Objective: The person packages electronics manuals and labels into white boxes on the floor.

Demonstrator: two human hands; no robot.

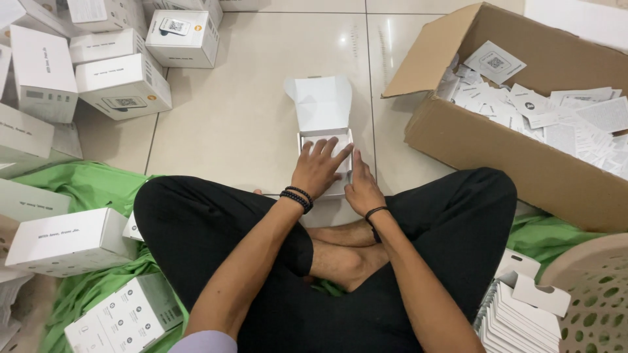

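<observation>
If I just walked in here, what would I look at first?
Probably the small open white box on the tiled floor in the middle, its lid up, with the left hand pressing flat inside it and the right hand against its side. Next, the big cardboard carton at the right, full of white paper leaflets, and the pile of closed white boxes at the upper left.
</observation>
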